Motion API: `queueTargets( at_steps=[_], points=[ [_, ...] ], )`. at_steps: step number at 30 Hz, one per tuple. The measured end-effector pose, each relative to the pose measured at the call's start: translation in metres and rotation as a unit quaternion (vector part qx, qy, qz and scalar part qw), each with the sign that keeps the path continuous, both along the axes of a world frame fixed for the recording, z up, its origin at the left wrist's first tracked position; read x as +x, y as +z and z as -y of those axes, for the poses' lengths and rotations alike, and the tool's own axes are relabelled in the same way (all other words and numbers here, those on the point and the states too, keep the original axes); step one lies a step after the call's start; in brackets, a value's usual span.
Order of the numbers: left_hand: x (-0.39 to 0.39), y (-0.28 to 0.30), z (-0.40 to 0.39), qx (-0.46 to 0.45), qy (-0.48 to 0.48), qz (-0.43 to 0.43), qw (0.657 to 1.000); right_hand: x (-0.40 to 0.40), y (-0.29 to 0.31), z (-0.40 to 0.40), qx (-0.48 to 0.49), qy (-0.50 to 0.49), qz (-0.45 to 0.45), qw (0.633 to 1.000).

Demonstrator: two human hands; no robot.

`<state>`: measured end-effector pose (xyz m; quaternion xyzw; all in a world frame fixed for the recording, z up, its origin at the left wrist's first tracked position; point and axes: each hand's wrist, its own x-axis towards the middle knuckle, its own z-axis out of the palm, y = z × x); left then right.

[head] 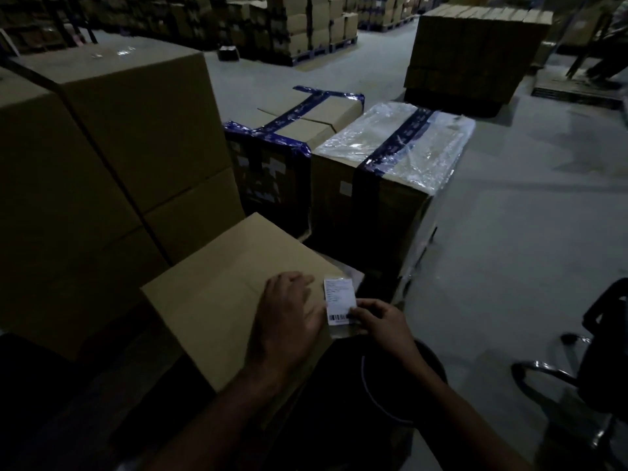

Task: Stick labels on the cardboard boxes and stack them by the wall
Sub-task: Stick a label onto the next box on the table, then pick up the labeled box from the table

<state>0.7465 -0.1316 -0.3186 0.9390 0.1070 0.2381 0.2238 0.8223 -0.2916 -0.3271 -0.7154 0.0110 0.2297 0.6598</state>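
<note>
Plain cardboard box [217, 300] in front of person, beside tall box stack [112, 158]. Left hand [289, 321] flat on box top, fingers straight. Right hand [380, 321] pinches barcode label [339, 299] at box's right edge. Label apparently not yet pressed down; stacking outstanding.

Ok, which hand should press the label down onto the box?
Probably the left hand: it lies flat and open on the box beside the label. The right hand pinches the label's lower edge, so it is busy positioning it.
</note>
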Motion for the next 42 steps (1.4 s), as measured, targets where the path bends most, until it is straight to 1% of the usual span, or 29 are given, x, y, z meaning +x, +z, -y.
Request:
queueTargets(
  at_steps=[5, 7, 8, 10, 12, 14, 16, 18, 21, 24, 27, 29, 31, 32, 35, 38, 40, 42],
  points=[
    [0.037, -0.029, 0.088, 0.014, -0.095, 0.044, 0.994, 0.017, -0.04, 0.06, -0.023, -0.027, -0.073, 0.997],
    [0.046, -0.044, 0.116, -0.005, -0.13, 0.05, 0.99, 0.025, -0.059, 0.084, -0.041, -0.031, -0.099, 0.994],
    [0.049, -0.054, 0.127, -0.028, -0.139, 0.032, 0.989, 0.029, -0.068, 0.095, -0.05, -0.03, -0.113, 0.992],
    [0.054, -0.079, 0.143, -0.065, -0.134, -0.058, 0.987, 0.038, -0.091, 0.113, -0.088, -0.03, -0.131, 0.987],
    [0.058, -0.106, 0.148, -0.066, -0.133, -0.155, 0.977, 0.046, -0.113, 0.126, -0.131, -0.031, -0.15, 0.979],
    [0.063, -0.126, 0.155, -0.062, -0.143, -0.221, 0.963, 0.055, -0.134, 0.139, -0.169, -0.037, -0.167, 0.971],
    [0.069, -0.136, 0.164, -0.063, -0.141, -0.265, 0.952, 0.063, -0.151, 0.148, -0.196, -0.037, -0.171, 0.965],
    [0.074, -0.142, 0.17, -0.062, -0.126, -0.286, 0.948, 0.072, -0.162, 0.154, -0.218, -0.025, -0.163, 0.962],
    [0.08, -0.149, 0.175, -0.066, -0.103, -0.29, 0.949, 0.088, -0.179, 0.158, -0.224, -0.028, -0.17, 0.959],
    [0.084, -0.153, 0.175, -0.064, -0.086, -0.284, 0.953, 0.096, -0.201, 0.17, -0.251, -0.042, -0.199, 0.946],
    [0.085, -0.153, 0.174, -0.074, -0.062, -0.27, 0.958, 0.094, -0.222, 0.185, -0.254, 0.005, -0.228, 0.94],
    [0.085, -0.151, 0.172, -0.079, -0.047, -0.257, 0.962, 0.093, -0.223, 0.186, -0.277, 0.042, -0.23, 0.932],
    [0.083, -0.145, 0.168, -0.081, -0.037, -0.231, 0.969, 0.093, -0.207, 0.178, -0.285, 0.079, -0.207, 0.933],
    [0.083, -0.14, 0.166, -0.082, -0.033, -0.216, 0.972, 0.094, -0.196, 0.169, -0.275, 0.101, -0.181, 0.939],
    [0.082, -0.116, 0.157, -0.083, -0.014, -0.155, 0.984, 0.097, -0.155, 0.14, -0.241, 0.16, -0.052, 0.956],
    [0.081, -0.081, 0.147, -0.097, 0.018, -0.061, 0.993, 0.102, -0.11, 0.106, -0.18, 0.186, 0.062, 0.964],
    [0.075, -0.053, 0.138, -0.084, 0.042, 0.006, 0.996, 0.102, -0.077, 0.082, -0.137, 0.199, 0.136, 0.961],
    [0.066, -0.025, 0.128, -0.069, 0.077, 0.069, 0.992, 0.1, -0.044, 0.058, -0.089, 0.213, 0.189, 0.954]
  ],
)
